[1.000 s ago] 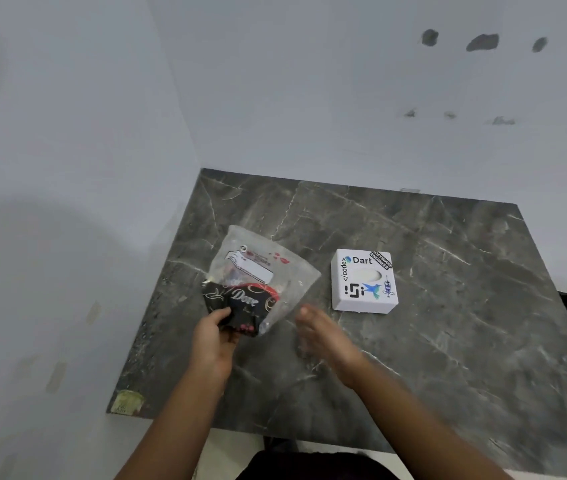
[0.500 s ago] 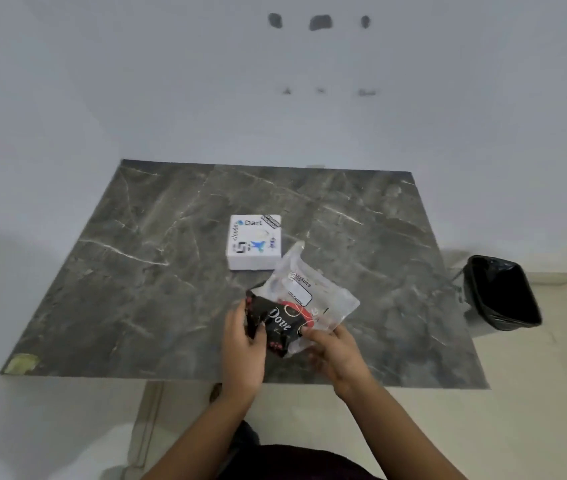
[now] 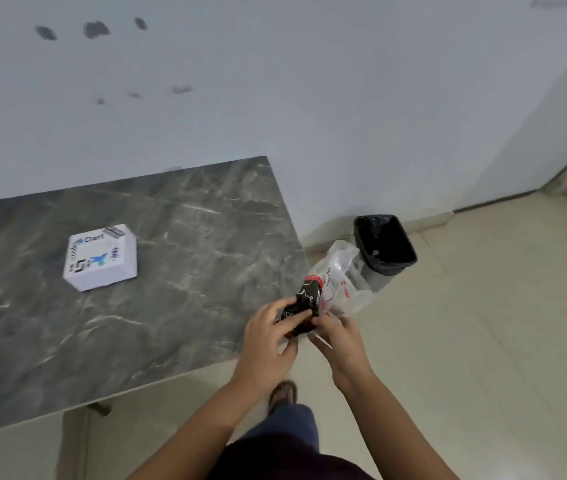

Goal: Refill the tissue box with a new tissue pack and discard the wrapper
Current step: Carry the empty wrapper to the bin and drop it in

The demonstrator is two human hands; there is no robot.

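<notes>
One tissue box [image 3: 101,257] sits flat on the marble surface [image 3: 178,282], and one black bin [image 3: 384,249] stands on the floor. Both hands have a grip on a single clear wrapper [image 3: 341,278]: left hand [image 3: 270,336] clenched on its dark pack [image 3: 303,310], right hand [image 3: 339,336] pinching the plastic. It's held off the surface's corner, long axis aimed up-right toward the bin.

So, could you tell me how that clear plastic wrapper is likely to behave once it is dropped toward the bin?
The clear wrapper looks thin and crumpled, so it is probably floppy and very light. It may drift rather than fall straight into the black bin. Both hands pinch it together with a dark packet, suggesting slippery film.
</notes>
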